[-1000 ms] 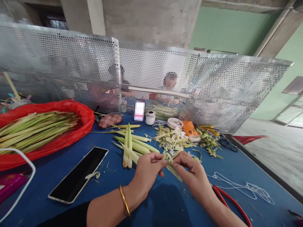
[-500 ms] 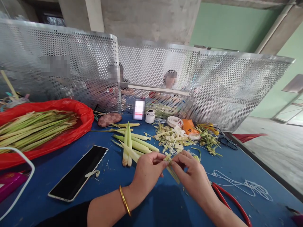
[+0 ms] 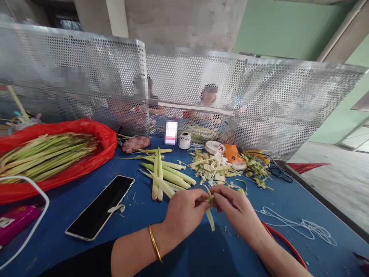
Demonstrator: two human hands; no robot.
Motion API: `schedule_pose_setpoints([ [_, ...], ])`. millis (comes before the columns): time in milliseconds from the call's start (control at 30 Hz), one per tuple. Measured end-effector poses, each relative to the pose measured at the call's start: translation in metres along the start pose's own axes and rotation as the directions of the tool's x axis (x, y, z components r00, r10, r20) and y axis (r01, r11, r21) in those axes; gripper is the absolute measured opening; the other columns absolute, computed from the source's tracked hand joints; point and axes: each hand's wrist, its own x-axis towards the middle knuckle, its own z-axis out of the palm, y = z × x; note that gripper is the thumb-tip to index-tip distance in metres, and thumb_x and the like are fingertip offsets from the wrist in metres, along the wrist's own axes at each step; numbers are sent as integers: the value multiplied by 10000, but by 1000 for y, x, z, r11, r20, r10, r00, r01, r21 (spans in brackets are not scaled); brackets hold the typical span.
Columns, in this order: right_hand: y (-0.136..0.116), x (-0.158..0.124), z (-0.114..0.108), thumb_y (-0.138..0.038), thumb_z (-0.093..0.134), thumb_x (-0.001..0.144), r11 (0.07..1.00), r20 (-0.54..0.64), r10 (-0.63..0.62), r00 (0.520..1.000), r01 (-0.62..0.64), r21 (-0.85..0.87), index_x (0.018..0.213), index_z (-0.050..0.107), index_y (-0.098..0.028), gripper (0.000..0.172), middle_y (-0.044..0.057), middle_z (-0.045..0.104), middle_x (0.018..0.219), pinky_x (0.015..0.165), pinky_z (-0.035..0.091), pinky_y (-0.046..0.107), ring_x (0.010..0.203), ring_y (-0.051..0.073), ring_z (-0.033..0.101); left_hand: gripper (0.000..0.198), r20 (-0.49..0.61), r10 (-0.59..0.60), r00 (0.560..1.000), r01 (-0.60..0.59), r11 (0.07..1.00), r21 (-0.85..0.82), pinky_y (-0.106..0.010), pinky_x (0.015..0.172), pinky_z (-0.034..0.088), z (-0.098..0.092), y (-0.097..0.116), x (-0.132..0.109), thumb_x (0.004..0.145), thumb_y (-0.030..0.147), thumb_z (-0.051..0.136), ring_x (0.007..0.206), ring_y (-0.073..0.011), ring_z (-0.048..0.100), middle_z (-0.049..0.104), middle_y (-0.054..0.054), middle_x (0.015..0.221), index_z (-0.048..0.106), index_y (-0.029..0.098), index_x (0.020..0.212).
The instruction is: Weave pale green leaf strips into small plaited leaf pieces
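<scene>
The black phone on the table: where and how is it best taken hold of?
I would grip the black phone by its two long edges, in the far half, coming from above. It lies flat, screen up, so its edges probably offer the surest hold, and a pale scrap lies at its right edge, in the near half.

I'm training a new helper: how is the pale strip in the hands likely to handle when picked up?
The pale strip is probably very light, looking thin and narrow between the left hand and right hand. It likely bends but isn't fully limp, since an end juts up above the grip.
</scene>
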Motion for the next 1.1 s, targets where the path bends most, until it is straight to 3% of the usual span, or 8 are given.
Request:
schedule_pose_setpoints([
  [167, -1, 3, -2, -349, 542, 821, 999, -62, -12, 998, 10, -45, 650, 596, -203, 232, -1, 563, 613, 544, 361, 260, 601, 162, 497, 157, 107, 32, 994, -46, 991, 129, -230, 496, 301, -2, 0, -1, 739, 247, 587, 523, -147, 497, 567, 20, 520, 710, 235, 642],
  [367, 3, 8, -4, -331, 528, 835, 998, -158, -67, 985, 66, -12, 666, 552, -204, 214, -2, 572, 669, 605, 392, 255, 650, 161, 518, 202, 383, -61, 922, 109, 989, -105, -227, 494, 357, -3, -2, 3, 757, 293, 560, 455, -131, 534, 519, 33, 517, 633, 202, 592],
  [567, 4, 6, 0, -317, 469, 882, 979, -108, -111, 988, 90, -184, 697, 477, -220, 210, -53, 459, 552, 511, 288, 234, 517, 119, 391, 230, 510, -105, 854, 248, 943, -222, -215, 474, 331, -7, 4, 5, 744, 326, 607, 460, -104, 491, 465, 52, 477, 576, 185, 565],
  [767, 7, 6, 5, -314, 485, 877, 993, -91, -99, 991, 93, -69, 703, 512, -210, 205, -42, 497, 593, 525, 323, 215, 558, 115, 424, 319, 552, -215, 806, 414, 870, -266, -223, 443, 311, -2, -1, 4, 718, 453, 664, 426, -89, 399, 504, 44, 455, 573, 174, 594],
  [1100, 6, 5, 16, -313, 535, 837, 985, -4, -16, 1000, 17, 172, 660, 559, -193, 216, -50, 455, 542, 453, 309, 207, 491, 95, 383, 306, 578, -318, 751, 513, 833, -208, -237, 441, 233, 3, 5, 0, 636, 412, 704, 412, -85, 405, 452, 48, 405, 566, 168, 515],
])
